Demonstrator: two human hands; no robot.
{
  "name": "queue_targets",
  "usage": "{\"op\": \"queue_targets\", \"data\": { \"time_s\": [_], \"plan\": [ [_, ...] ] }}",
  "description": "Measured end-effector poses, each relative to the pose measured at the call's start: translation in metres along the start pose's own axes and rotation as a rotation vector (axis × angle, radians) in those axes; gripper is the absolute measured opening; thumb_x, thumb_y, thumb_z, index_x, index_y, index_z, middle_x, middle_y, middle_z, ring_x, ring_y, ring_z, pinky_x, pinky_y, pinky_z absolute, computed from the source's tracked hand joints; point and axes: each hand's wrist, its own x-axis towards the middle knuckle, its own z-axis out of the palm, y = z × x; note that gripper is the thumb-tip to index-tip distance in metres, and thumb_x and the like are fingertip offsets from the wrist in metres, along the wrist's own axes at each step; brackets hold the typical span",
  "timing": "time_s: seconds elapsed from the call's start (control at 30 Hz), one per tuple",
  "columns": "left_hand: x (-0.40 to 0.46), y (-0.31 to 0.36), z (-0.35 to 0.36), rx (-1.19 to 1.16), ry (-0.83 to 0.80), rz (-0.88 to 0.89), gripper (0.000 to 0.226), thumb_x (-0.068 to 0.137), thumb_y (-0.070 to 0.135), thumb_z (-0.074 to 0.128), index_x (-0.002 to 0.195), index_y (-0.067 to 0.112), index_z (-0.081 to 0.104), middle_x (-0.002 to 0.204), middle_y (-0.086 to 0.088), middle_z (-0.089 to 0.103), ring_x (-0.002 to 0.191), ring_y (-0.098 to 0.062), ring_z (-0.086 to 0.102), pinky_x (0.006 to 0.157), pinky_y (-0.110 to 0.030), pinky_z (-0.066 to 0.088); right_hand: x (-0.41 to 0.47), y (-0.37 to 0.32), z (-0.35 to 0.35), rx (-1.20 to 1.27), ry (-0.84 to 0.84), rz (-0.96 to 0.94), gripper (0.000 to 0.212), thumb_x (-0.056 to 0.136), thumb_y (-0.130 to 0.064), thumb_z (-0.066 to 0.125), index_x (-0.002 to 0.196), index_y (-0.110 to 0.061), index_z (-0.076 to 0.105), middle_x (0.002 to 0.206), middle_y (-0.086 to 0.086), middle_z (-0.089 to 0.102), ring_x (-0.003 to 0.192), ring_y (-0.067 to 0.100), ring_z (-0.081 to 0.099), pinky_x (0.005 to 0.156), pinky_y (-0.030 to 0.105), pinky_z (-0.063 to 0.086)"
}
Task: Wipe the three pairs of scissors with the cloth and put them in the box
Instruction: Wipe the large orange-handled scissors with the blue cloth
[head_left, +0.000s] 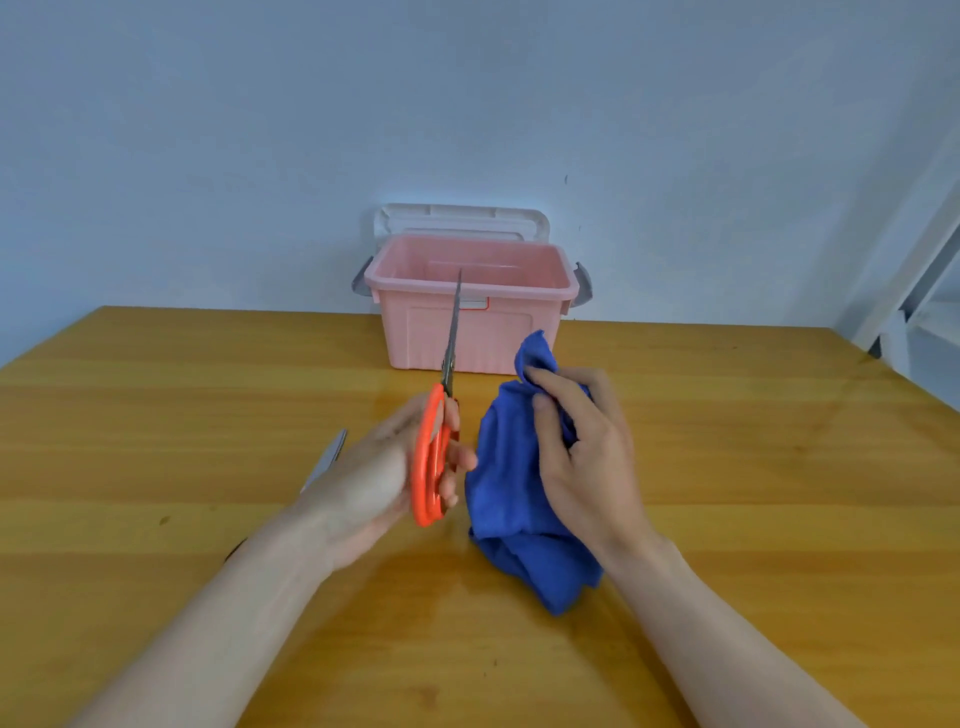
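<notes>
Left hand (374, 467) fingers curled round orange plastic handles of steel-bladed scissors (434, 457), blades closed, tip pointing up toward open pink plastic box (470, 332) at worktop's (182, 389) far edge. Right hand (582, 447) fingers pinching crumpled blue cloth (509, 493), beside the scissors, not touching the blades. Risks, my guess: wiping toward edge nicks fingers; cloth snags on tip. Another steel blade (328, 457) lies half hidden behind left wrist; elbow could knock it.

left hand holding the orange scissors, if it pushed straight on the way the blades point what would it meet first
Probably the pink box. The left hand grips the orange scissors with the blade tips aimed away at it; whether they would hit its front wall or clear its rim is unclear.
</notes>
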Motion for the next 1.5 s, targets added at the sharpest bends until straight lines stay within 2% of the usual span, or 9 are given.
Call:
{"op": "queue_targets", "data": {
  "time_s": [0.07, 0.2, 0.3, 0.43, 0.57, 0.77, 0.93, 1.27, 1.5],
  "plan": [
    [0.002, -0.002, 0.001, 0.147, 0.028, 0.075, 0.023, 0.101, 0.042, 0.041, 0.095, 0.025, 0.055, 0.064, 0.005, 0.051, 0.05, -0.01, 0.048, 0.068, -0.039, 0.048, 0.001, -0.003, -0.003, 0.065, 0.026, 0.094, 0.024, 0.1, -0.008, 0.052, 0.117, -0.018, 0.065, 0.106, -0.01, 0.054, 0.092, -0.001, 0.054, 0.08, 0.01, 0.04],
    [0.0, -0.003, 0.001, 0.587, 0.027, 0.287, 0.026, 0.099, 0.043, 0.04, 0.087, 0.028, 0.058, 0.053, 0.008, 0.042, 0.046, -0.007, 0.037, 0.048, -0.02, 0.034, 0.005, -0.004, -0.01, 0.14, 0.056, 0.161, 0.025, 0.099, -0.007, 0.053, 0.11, -0.029, 0.061, 0.107, -0.015, 0.053, 0.093, -0.003, 0.054, 0.079, 0.007, 0.039],
    [0.0, -0.003, -0.005, 0.942, 0.04, 0.385, 0.021, 0.096, 0.044, 0.048, 0.092, 0.035, 0.066, 0.072, 0.012, 0.055, 0.065, -0.006, 0.052, 0.059, -0.018, 0.037, 0.004, -0.003, -0.012, 0.161, 0.075, 0.179, 0.027, 0.097, -0.002, 0.054, 0.102, -0.028, 0.063, 0.105, -0.008, 0.057, 0.09, -0.002, 0.057, 0.077, 0.007, 0.04],
    [-0.001, -0.003, -0.012, 1.113, 0.153, 0.394, 0.014, 0.09, 0.042, 0.056, 0.094, 0.038, 0.069, 0.082, 0.007, 0.052, 0.077, -0.006, 0.052, 0.059, -0.022, 0.037, 0.006, 0.002, -0.019, 0.166, 0.08, 0.218, 0.03, 0.092, 0.003, 0.055, 0.092, -0.022, 0.071, 0.1, -0.004, 0.063, 0.09, 0.0, 0.06, 0.078, 0.006, 0.04],
    [0.001, -0.002, -0.021, 1.209, 0.253, 0.365, 0.021, 0.09, 0.033, 0.061, 0.108, 0.044, 0.067, 0.085, 0.012, 0.049, 0.064, -0.009, 0.051, 0.054, -0.023, 0.035, 0.008, 0.003, -0.028, 0.186, 0.071, 0.306, 0.03, 0.093, -0.002, 0.055, 0.092, -0.029, 0.068, 0.099, -0.009, 0.064, 0.093, -0.004, 0.06, 0.078, 0.005, 0.04],
    [0.002, -0.003, -0.017, 1.299, 0.41, 0.304, 0.054, 0.064, 0.08, 0.062, 0.101, 0.041, 0.063, 0.093, 0.015, 0.041, 0.084, -0.01, 0.047, 0.065, -0.027, 0.038, 0.0, -0.009, -0.019, 0.222, 0.047, 0.278, 0.023, 0.094, -0.008, 0.058, 0.096, -0.03, 0.064, 0.1, -0.007, 0.065, 0.092, 0.005, 0.061, 0.077, 0.012, 0.044],
    [0.001, -0.004, -0.015, 1.363, 0.392, 0.314, 0.047, 0.068, 0.07, 0.066, 0.102, 0.037, 0.062, 0.103, 0.012, 0.041, 0.102, -0.012, 0.043, 0.078, -0.027, 0.038, -0.006, -0.017, -0.013, 0.205, 0.011, 0.234, 0.03, 0.094, -0.011, 0.06, 0.101, -0.04, 0.054, 0.105, -0.01, 0.062, 0.096, 0.008, 0.06, 0.079, 0.017, 0.046],
    [0.005, -0.01, -0.012, 1.442, 0.347, 0.385, 0.045, 0.071, 0.071, 0.055, 0.068, 0.03, 0.073, 0.107, 0.007, 0.051, 0.112, -0.018, 0.045, 0.1, -0.041, 0.042, -0.012, -0.024, -0.004, 0.058, -0.005, -0.033, 0.021, 0.092, -0.005, 0.064, 0.111, -0.014, 0.064, 0.111, -0.009, 0.053, 0.103, -0.001, 0.054, 0.086, 0.011, 0.042],
    [0.004, -0.01, -0.013, 1.498, 0.369, 0.571, 0.047, 0.072, 0.059, 0.07, 0.039, 0.028, 0.058, 0.089, 0.016, 0.041, 0.098, -0.019, 0.05, 0.11, -0.058, 0.031, 0.006, -0.012, -0.022, -0.104, 0.169, -0.204, 0.023, 0.096, -0.008, 0.051, 0.112, -0.006, 0.068, 0.117, -0.014, 0.05, 0.106, 0.019, 0.056, 0.092, 0.023, 0.044]
  ]
}}
